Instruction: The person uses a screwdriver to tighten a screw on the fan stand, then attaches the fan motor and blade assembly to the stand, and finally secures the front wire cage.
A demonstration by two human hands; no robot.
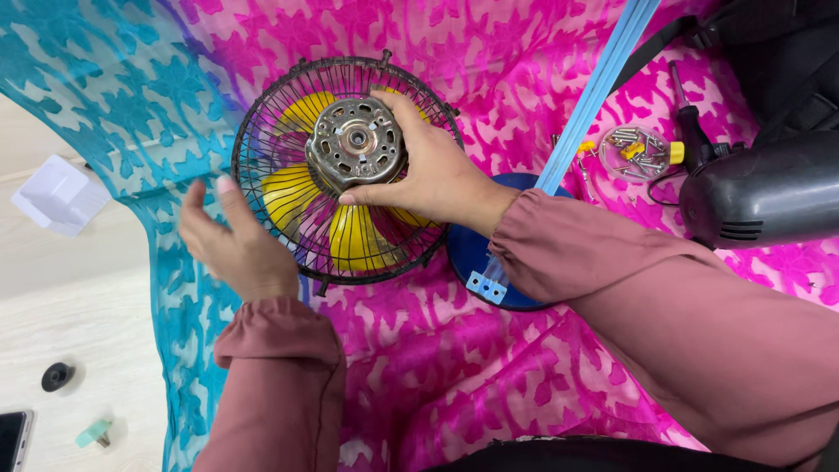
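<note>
Right hand [437,179] fingers are clenched around the bare metal fan motor [356,155], sitting in the middle of the black wire fan cage [262,131] on the pink cloth [489,367]; left hand [236,245] hangs released just left of the cage

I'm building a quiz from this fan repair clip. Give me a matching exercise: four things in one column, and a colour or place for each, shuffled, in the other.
Things:
1. fan motor
2. fan blades
3. round base
4. small dish of screws

Descriptions:
A. yellow, behind the black wire cage
B. dark blue, under the right hand's wrist
C. silver metal, gripped by the right hand
D. clear, on the pink cloth at upper right

Pairs: 1-C, 2-A, 3-B, 4-D

The left hand hovers open beside the cage.
</note>
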